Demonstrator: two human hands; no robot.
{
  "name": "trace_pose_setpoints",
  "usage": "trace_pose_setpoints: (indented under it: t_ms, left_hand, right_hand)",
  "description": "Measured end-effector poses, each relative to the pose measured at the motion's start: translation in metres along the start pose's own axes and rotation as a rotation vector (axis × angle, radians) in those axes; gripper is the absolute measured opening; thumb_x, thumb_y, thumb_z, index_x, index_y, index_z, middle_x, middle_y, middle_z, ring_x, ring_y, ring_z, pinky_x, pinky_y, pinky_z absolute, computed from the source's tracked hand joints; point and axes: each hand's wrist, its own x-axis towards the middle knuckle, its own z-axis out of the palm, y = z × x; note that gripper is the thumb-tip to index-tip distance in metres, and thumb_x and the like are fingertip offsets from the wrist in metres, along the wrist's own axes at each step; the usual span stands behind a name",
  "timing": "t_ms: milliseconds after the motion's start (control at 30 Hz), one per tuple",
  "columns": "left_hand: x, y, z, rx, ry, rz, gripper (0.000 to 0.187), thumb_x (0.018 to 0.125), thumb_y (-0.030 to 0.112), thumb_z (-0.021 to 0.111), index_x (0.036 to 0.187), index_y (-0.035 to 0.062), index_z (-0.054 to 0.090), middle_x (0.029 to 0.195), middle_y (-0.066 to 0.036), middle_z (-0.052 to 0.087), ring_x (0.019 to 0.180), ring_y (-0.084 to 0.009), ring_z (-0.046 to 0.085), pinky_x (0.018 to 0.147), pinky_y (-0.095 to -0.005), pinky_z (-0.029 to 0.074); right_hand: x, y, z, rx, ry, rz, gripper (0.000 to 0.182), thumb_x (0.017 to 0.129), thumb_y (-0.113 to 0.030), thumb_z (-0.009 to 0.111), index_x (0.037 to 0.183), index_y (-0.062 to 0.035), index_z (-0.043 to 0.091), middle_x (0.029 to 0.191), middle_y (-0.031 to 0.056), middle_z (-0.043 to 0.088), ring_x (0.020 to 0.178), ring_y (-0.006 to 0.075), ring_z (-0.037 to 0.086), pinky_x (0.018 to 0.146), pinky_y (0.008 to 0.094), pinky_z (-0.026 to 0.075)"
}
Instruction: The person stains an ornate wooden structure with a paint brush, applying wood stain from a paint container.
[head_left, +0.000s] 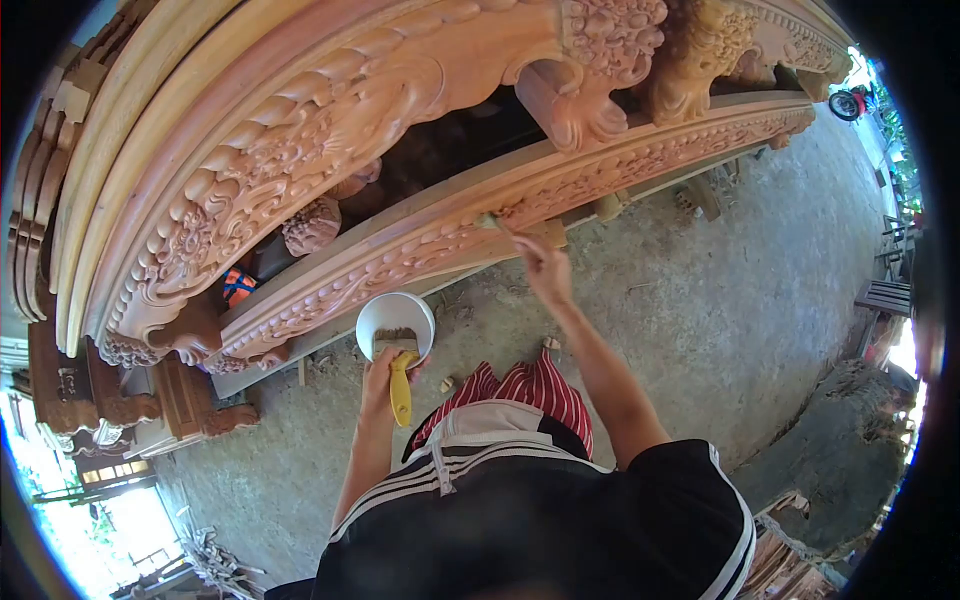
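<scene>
My left hand is closed on the near rim of a white bucket. A wide paintbrush with a yellow handle is at the same hand, its bristles over the bucket's mouth and its handle hanging outside. My right hand pinches a small paintbrush, reaching out to the carved wooden rail. The bristles of that brush are at the rail's carved face, where the wood looks darker just to the right. What lies deeper in the bucket is hidden.
Above the rail rises a larger carved wooden piece with scrolled feet. Stacked dark wooden parts stand at the left. Concrete floor spreads behind the rail, with a wooden stool and a red motorbike at the far right.
</scene>
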Motion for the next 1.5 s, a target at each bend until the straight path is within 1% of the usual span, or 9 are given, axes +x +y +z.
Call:
trace_pose_setpoints:
  t_ms: [100,200,267,400,567,800,1067,1367,1500]
  left_hand:
    - [-0.006,0.000,0.003,-0.053,0.088,0.016,0.027,0.085,0.010,0.046,0.101,-0.0108,0.049,0.089,-0.020,0.060,0.072,-0.0300,0.066,0.045,-0.0245,0.049]
    - [-0.008,-0.007,-0.009,-0.106,0.110,0.000,0.028,0.085,0.011,0.045,0.102,-0.0110,0.048,0.089,-0.020,0.060,0.073,-0.0304,0.066,0.046,-0.0249,0.049]
    - [-0.009,-0.013,-0.018,-0.100,0.103,-0.015,0.029,0.085,0.011,0.045,0.103,-0.0108,0.048,0.089,-0.020,0.060,0.073,-0.0308,0.066,0.046,-0.0253,0.050]
    - [-0.010,-0.005,-0.005,-0.052,0.152,-0.040,0.031,0.084,0.012,0.046,0.105,-0.0109,0.047,0.090,-0.021,0.060,0.073,-0.0309,0.065,0.046,-0.0262,0.050]
    - [-0.004,0.009,0.003,0.019,0.076,-0.076,0.032,0.084,0.013,0.046,0.106,-0.0108,0.047,0.092,-0.023,0.061,0.070,-0.0288,0.065,0.047,-0.0255,0.049]
    - [0.004,0.014,0.000,0.026,0.004,-0.169,0.036,0.085,0.014,0.047,0.112,-0.0097,0.043,0.093,-0.023,0.061,0.075,-0.0288,0.065,0.050,-0.0261,0.051]
    - [0.011,0.015,0.013,0.063,-0.003,-0.172,0.031,0.086,0.012,0.043,0.110,-0.0071,0.041,0.101,-0.021,0.055,0.084,-0.0327,0.063,0.049,-0.0243,0.055]
    - [-0.001,0.020,0.019,0.139,0.139,-0.069,0.033,0.086,0.018,0.043,0.104,-0.0076,0.049,0.088,-0.023,0.063,0.059,-0.0184,0.060,0.044,-0.0214,0.047]
    - [-0.007,0.020,0.009,0.165,0.106,-0.084,0.033,0.085,0.018,0.044,0.105,-0.0076,0.049,0.089,-0.023,0.063,0.061,-0.0199,0.062,0.045,-0.0215,0.048]
  right_hand:
    - [0.015,0.049,-0.015,0.049,0.429,-0.099,0.015,0.088,-0.012,0.056,0.098,-0.0127,0.066,0.067,0.0032,0.060,0.049,0.0092,0.045,0.046,0.0251,0.037]
    - [0.031,0.084,-0.022,0.156,0.588,0.159,0.017,0.089,-0.015,0.055,0.102,-0.0116,0.065,0.077,0.0015,0.063,0.051,0.0071,0.047,0.048,0.0216,0.040]
    - [0.035,0.067,-0.020,0.905,0.739,0.534,0.017,0.090,-0.019,0.054,0.102,-0.0095,0.062,0.091,0.0016,0.063,0.049,0.0085,0.048,0.052,0.0222,0.046]
    - [-0.003,0.041,0.035,1.331,0.414,0.839,0.019,0.086,-0.009,0.052,0.104,-0.0099,0.059,0.098,0.0034,0.059,0.079,0.0139,0.055,0.070,0.0335,0.052]
    - [-0.017,0.049,0.065,1.441,0.226,1.110,0.014,0.087,-0.013,0.049,0.097,-0.0108,0.057,0.090,0.0042,0.060,0.043,0.0088,0.035,0.066,0.0327,0.055]
    - [0.035,0.098,-0.004,1.216,0.794,0.818,0.012,0.089,-0.017,0.052,0.097,-0.0119,0.060,0.084,0.0002,0.059,0.043,0.0082,0.040,0.064,0.0311,0.053]
    - [-0.018,0.075,0.065,1.205,0.315,1.098,0.016,0.089,-0.016,0.049,0.101,-0.0130,0.059,0.083,0.0005,0.059,0.049,0.0080,0.045,0.062,0.0312,0.052]
    - [0.044,0.126,-0.032,1.275,0.939,0.730,0.017,0.089,-0.018,0.054,0.104,-0.0119,0.059,0.097,0.0012,0.062,0.042,0.0077,0.039,0.060,0.0282,0.052]
    - [0.019,0.095,0.036,1.205,0.616,0.776,0.020,0.089,-0.018,0.054,0.107,-0.0103,0.058,0.100,0.0017,0.063,0.043,0.0072,0.042,0.064,0.0310,0.053]
